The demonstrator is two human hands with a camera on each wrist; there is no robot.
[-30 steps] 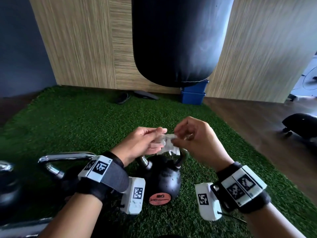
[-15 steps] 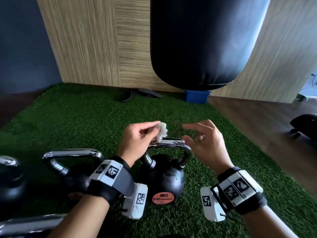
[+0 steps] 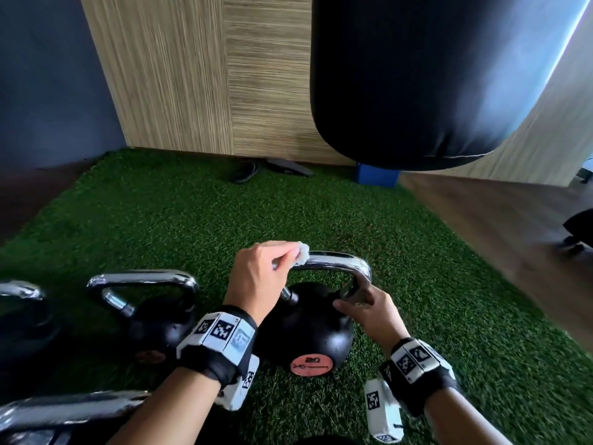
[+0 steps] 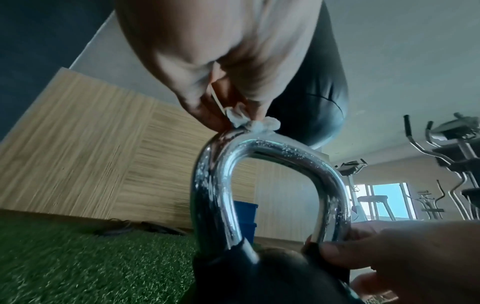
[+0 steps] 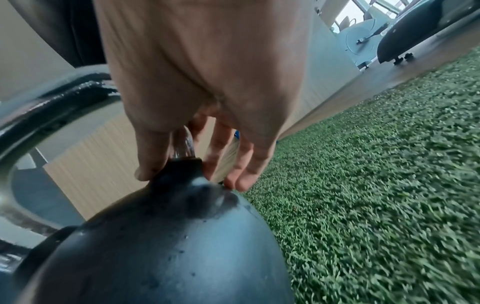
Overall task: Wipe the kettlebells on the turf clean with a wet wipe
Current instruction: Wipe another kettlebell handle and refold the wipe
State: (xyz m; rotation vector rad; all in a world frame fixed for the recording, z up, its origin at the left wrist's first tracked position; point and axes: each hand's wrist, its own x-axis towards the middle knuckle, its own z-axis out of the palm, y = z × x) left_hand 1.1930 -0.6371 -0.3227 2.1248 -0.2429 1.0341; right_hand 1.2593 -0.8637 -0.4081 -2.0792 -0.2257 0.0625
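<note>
A black kettlebell [image 3: 305,335] with a chrome handle [image 3: 340,263] and an orange label stands on the green turf [image 3: 160,226]. My left hand [image 3: 266,271] pinches a crumpled white wet wipe [image 3: 302,255] and presses it onto the left top of the handle [image 4: 262,148]; the wipe [image 4: 255,123] bunches at my fingertips. My right hand [image 3: 365,308] grips the right leg of the handle where it meets the ball [image 5: 182,156], thumb and fingers wrapped around it. A second kettlebell [image 3: 154,313] stands just to the left.
More kettlebells [image 3: 22,313] sit at the far left, and a chrome handle [image 3: 64,409] lies at the bottom left. A black punching bag [image 3: 433,78] hangs above. A blue box [image 3: 375,176] and dark items stand by the wood wall. Wooden floor lies right of the turf.
My left hand took the wipe alone and lowered it onto the handle. My right hand let go of the wipe, dropped, and closed around the handle's right leg.
</note>
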